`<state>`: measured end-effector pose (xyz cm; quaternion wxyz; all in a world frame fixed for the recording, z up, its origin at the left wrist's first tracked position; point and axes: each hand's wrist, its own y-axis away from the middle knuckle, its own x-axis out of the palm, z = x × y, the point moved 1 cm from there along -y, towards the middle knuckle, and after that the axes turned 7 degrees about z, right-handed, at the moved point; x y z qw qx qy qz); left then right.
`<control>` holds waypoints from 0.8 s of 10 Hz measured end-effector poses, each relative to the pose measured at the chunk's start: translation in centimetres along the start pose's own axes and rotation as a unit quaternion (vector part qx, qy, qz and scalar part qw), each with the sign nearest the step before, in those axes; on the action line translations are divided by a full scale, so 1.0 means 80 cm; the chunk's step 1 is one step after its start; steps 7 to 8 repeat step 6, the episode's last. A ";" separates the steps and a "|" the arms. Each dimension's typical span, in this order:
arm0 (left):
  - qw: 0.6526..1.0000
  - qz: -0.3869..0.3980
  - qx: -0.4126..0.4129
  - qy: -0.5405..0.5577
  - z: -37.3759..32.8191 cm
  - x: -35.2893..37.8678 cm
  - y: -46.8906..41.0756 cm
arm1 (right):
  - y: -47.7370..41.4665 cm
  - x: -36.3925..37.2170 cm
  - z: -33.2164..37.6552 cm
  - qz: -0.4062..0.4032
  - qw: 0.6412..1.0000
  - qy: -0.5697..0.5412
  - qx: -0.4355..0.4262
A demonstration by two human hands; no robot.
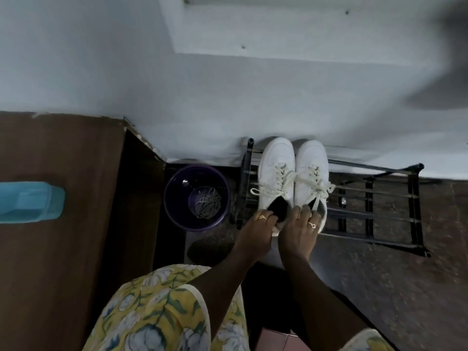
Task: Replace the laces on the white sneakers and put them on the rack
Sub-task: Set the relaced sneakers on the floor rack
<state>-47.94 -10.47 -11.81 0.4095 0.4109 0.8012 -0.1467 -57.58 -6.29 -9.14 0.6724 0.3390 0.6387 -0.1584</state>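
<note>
by the pale wall, laced white leather sneakers sit on a black metal rack; left hand and right hand grip their heels. final placing, likely; next, release.

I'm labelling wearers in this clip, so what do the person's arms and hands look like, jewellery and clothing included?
The left forearm and right forearm are bare: no sleeves, watch or bracelets show. The left hand wears a gold band; the right hand wears a gold ring with a small round top. Below shows a yellow floral garment with pale edging.
</note>
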 end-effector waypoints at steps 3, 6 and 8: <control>0.977 -0.082 -0.198 -0.014 0.108 -0.097 0.131 | 0.074 -0.060 0.192 0.000 0.939 -0.036 -0.341; 0.839 -0.237 -0.490 0.009 0.282 -0.191 0.303 | 0.176 -0.078 0.407 -0.013 0.840 -0.011 -0.543; 0.839 -0.237 -0.490 0.009 0.282 -0.191 0.303 | 0.176 -0.078 0.407 -0.013 0.840 -0.011 -0.543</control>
